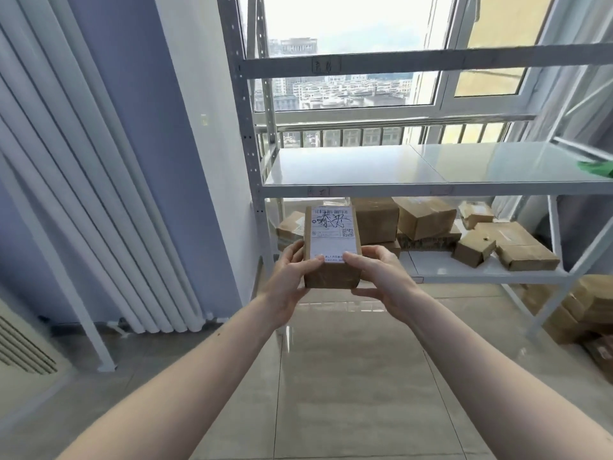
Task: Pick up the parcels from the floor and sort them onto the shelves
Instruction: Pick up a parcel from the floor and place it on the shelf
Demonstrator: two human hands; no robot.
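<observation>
We hold one parcel point(331, 247) at the centre of the frame, our left hand point(292, 277) and right hand point(378, 277) each curled round a side, thumbs on its top. We judge the step is reading its label point(331, 232), then matching it to a shelf tag point(326, 65); keeping it level and turned to the window light should help. Dark handwriting crosses the barcode, with a QR code beside it; we cannot read either. The middle shelf point(431, 187) waits ahead.

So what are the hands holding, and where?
A small cardboard parcel, gripped at its near end: left hand on its left side, right hand on its right.
</observation>
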